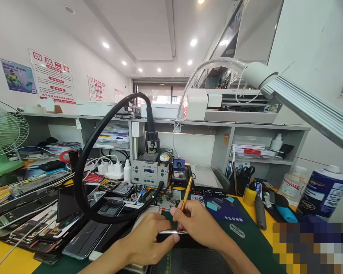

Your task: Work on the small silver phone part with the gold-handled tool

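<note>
Gripping a gold-handled tool [186, 193] in closed fingers, the right hand [198, 224] worked at lower centre; the left hand [148, 239] pinched the dark phone [171, 236] beneath it. A black hose [82, 167] looped left; a soldering station [151, 171] stood behind.

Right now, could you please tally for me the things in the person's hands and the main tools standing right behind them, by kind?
Gold-handled tools, held in the right hand: 1
Phones, steadied by the left hand: 1
Rework stations: 1
Black hoses: 1
White dropper bottles: 1
Total: 5
</note>
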Demonstrator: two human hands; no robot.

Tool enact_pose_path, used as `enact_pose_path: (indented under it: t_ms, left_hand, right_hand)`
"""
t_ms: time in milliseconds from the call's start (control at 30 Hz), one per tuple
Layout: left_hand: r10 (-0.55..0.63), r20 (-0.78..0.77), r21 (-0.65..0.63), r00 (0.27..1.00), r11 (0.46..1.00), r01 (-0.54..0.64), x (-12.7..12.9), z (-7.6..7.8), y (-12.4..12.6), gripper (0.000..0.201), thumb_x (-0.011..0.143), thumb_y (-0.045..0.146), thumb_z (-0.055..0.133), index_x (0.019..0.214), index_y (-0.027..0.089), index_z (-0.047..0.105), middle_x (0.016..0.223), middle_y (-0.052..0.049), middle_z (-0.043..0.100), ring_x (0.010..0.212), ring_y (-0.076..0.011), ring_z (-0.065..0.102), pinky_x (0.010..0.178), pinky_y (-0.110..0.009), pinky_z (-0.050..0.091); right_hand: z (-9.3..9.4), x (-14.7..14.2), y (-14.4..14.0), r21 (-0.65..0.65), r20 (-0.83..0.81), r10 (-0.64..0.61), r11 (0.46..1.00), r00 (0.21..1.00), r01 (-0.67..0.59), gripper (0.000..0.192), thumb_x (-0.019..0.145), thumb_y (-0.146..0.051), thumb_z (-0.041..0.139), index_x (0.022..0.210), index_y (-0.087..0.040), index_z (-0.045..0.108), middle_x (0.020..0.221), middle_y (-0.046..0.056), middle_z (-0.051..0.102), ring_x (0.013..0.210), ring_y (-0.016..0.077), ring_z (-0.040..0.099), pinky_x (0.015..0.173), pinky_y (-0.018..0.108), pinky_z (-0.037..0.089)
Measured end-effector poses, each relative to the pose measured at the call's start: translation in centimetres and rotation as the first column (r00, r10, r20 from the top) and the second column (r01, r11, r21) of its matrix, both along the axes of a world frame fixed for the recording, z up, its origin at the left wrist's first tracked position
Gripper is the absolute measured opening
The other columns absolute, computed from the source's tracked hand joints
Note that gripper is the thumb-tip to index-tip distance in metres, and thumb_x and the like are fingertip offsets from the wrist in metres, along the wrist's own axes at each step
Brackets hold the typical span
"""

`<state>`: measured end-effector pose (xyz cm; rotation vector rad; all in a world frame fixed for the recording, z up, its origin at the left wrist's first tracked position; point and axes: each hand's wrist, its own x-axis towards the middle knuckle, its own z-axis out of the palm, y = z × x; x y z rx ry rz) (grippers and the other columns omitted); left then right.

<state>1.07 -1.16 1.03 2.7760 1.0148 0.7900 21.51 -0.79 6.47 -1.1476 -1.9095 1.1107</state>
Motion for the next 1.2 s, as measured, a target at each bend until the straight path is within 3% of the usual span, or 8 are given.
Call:
enact_pose_path:
  t_ms: [133, 367, 567, 733, 900, 1200]
  left_hand:
    - [-0.007, 0.021, -0.01, 1.0, 1.0, 0.007, -0.12, 0.1, -0.18, 0.026, 0.106, 0.039, 0.064, 0.092, 0.018, 0.068, 0.084, 0.0, 0.068, 0.076, -0.0165, 0.067, 0.076, -0.035, 0.059]
    - [0.003, -0.006, -0.009, 1.0, 1.0, -0.003, -0.09, -0.13, 0.04, 0.03, 0.106, 0.038, 0.064, 0.084, 0.018, 0.066, 0.07, 0.004, 0.061, 0.068, -0.0153, 0.064, 0.07, -0.032, 0.057]
    - [0.018, 0.003, 0.001, 1.0, 1.0, -0.018, -0.11, 0.03, -0.12, 0.03, 0.105, 0.037, 0.065, 0.082, 0.018, 0.066, 0.073, 0.002, 0.064, 0.075, -0.0169, 0.066, 0.074, -0.034, 0.057]
    - [0.0, 0.023, 0.006, 1.0, 1.0, -0.001, -0.15, -0.05, -0.12, 0.028, 0.106, 0.037, 0.065, 0.086, 0.017, 0.067, 0.08, 0.001, 0.067, 0.079, -0.0171, 0.068, 0.077, -0.035, 0.058]
    - [-0.011, 0.028, 0.004, 1.0, 1.0, 0.011, -0.15, -0.12, -0.03, 0.031, 0.105, 0.037, 0.065, 0.081, 0.018, 0.064, 0.072, 0.003, 0.062, 0.071, -0.0156, 0.064, 0.071, -0.032, 0.057]
    - [-0.04, 0.058, -0.01, 0.998, 0.999, 0.04, 0.04, 0.33, -0.16, 0.024, 0.106, 0.036, 0.065, 0.092, 0.017, 0.069, 0.083, 0.0, 0.07, 0.079, -0.0177, 0.069, 0.077, -0.036, 0.059]
  right_hand:
    - [-0.02, -0.13, 0.15, -0.014, -0.009, 0.001, 1.0, 1.0, -0.002, 0.036, 0.096, -0.045, 0.066, 0.074, -0.016, 0.064, 0.063, 0.001, 0.066, 0.058, 0.0135, 0.057, 0.057, 0.025, 0.04]
    - [0.34, -0.2, 0.04, 0.017, -0.015, -0.024, 1.0, 1.0, 0.025, 0.041, 0.095, -0.043, 0.065, 0.063, -0.017, 0.062, 0.057, 0.002, 0.068, 0.055, 0.013, 0.056, 0.056, 0.024, 0.039]
    - [0.56, -0.16, -0.16, 0.02, -0.013, -0.058, 0.998, 0.998, 0.058, 0.043, 0.093, -0.042, 0.066, 0.059, -0.017, 0.061, 0.056, 0.003, 0.067, 0.054, 0.0126, 0.052, 0.055, 0.024, 0.039]
    - [0.58, -0.32, -0.36, 0.018, -0.029, -0.061, 0.998, 0.998, 0.062, 0.039, 0.09, -0.041, 0.069, 0.06, -0.017, 0.062, 0.055, 0.002, 0.065, 0.054, 0.0134, 0.055, 0.054, 0.024, 0.04]
    - [0.42, -0.4, -0.53, 0.009, -0.045, -0.053, 0.999, 0.998, 0.053, 0.039, 0.091, -0.044, 0.069, 0.063, -0.018, 0.062, 0.057, 0.001, 0.063, 0.057, 0.0155, 0.058, 0.057, 0.026, 0.046]
    - [0.68, -0.58, -0.53, 0.028, -0.012, -0.054, 0.998, 0.998, 0.054, 0.037, 0.09, -0.038, 0.071, 0.061, -0.018, 0.061, 0.057, 0.001, 0.064, 0.058, 0.0158, 0.059, 0.056, 0.026, 0.043]
